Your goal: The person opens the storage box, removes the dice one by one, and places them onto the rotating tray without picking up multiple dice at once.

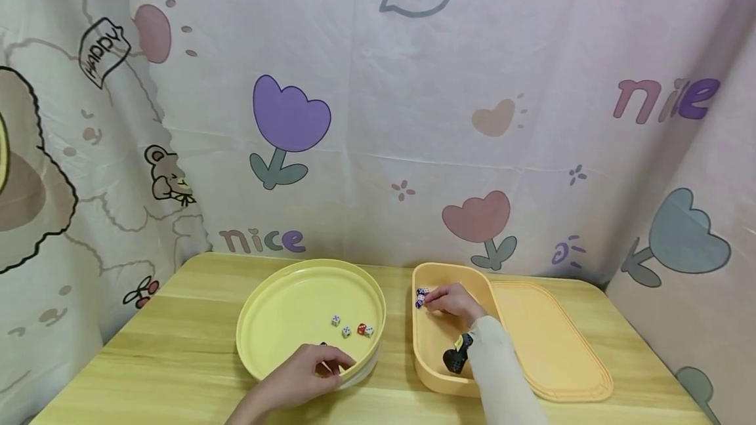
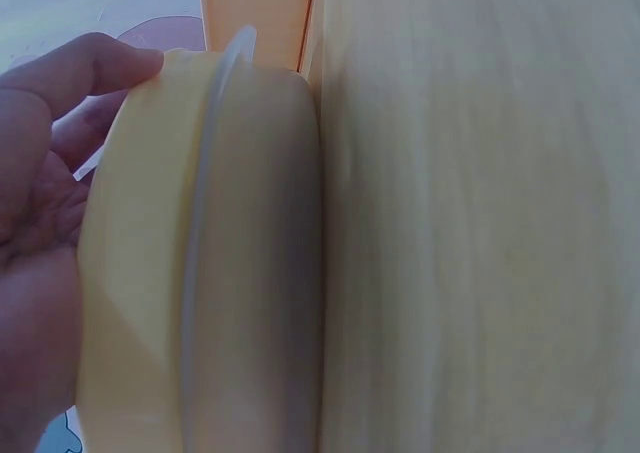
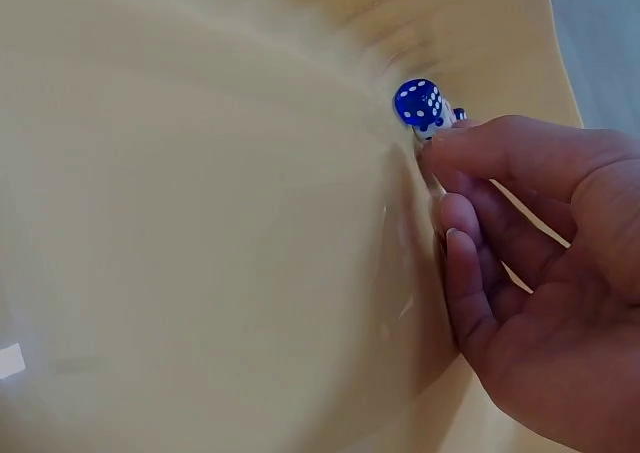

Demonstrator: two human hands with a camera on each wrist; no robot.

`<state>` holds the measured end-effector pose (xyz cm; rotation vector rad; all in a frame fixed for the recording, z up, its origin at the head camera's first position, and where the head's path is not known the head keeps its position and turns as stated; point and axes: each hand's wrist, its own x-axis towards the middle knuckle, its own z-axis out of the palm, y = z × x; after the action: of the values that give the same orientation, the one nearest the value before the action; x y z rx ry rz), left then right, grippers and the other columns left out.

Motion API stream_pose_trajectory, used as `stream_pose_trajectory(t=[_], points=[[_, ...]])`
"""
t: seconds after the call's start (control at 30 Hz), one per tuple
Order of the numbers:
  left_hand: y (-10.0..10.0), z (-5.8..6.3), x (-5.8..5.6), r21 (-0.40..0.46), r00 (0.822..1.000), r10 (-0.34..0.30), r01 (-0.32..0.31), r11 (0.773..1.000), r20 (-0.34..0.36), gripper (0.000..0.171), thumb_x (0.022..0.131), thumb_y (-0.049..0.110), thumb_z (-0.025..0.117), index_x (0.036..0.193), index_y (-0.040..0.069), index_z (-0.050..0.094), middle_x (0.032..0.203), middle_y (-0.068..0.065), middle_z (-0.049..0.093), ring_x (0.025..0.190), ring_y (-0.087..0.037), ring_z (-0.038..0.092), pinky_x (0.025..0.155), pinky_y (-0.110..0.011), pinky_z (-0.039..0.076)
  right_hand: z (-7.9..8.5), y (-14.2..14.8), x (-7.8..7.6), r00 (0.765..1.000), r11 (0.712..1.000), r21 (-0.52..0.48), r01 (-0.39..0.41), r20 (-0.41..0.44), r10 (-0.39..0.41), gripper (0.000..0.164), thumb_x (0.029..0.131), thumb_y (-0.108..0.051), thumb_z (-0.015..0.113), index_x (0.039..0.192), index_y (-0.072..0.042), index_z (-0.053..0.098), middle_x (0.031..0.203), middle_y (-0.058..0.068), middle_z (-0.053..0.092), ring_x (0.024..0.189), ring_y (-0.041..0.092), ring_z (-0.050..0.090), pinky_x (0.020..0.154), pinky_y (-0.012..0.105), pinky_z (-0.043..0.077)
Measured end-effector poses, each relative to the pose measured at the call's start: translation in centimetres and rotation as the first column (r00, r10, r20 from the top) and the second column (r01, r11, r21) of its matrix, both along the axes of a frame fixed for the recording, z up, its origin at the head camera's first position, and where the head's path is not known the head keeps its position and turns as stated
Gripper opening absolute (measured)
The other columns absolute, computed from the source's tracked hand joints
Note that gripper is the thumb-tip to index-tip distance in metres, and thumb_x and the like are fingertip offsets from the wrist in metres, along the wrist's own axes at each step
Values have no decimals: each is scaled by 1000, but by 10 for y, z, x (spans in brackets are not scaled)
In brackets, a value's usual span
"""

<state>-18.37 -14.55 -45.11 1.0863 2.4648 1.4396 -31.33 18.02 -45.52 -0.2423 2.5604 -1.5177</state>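
Blue die [image 3: 418, 103] at R hand [image 3: 540, 273] fingertips – prob. pinched; L hand [image 1: 307, 376] gripping plate [image 1: 283, 310] rim.

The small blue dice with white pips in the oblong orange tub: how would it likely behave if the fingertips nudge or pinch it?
The small blue dice with white pips looks hard and light, so it should pinch up easily. Its flat faces suggest it would tumble or skid on the smooth wall of the oblong orange tub rather than roll far. Lying against the right hand fingertips, it may slip away.
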Motion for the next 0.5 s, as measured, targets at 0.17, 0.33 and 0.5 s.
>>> stream_pose_trajectory(t=[0.17, 0.33, 0.5], points=[[1, 1, -1, -11, 1000, 7, -7, 1000, 20, 16, 89, 7, 66, 103, 6, 72, 88, 12, 62, 80, -2, 54, 70, -23, 51, -1, -3, 1, 1000, 1000, -10, 14, -7, -14, 15, 80, 3, 70, 93, 9, 70, 86, 7, 68, 73, 11, 53, 64, 23, 44], [1, 2, -1, -18, 1000, 13, -12, 1000, 25, 16, 89, 7, 66, 103, 7, 72, 89, 12, 62, 80, -2, 54, 70, -23, 51, -1, -8, 1, 998, 998, -11, 64, -7, -64, 14, 77, 4, 71, 91, 8, 71, 87, 9, 69, 78, 14, 55, 68, 24, 45], [0, 3, -2, -14, 999, 12, -11, 1000, 37, 17, 88, 7, 66, 104, 6, 71, 89, 12, 62, 81, -2, 55, 71, -24, 52, -1, -15, 2, 996, 996, 0, 89, -11, -89, 15, 74, 6, 73, 89, 6, 72, 87, 9, 69, 80, 14, 56, 71, 24, 45]])
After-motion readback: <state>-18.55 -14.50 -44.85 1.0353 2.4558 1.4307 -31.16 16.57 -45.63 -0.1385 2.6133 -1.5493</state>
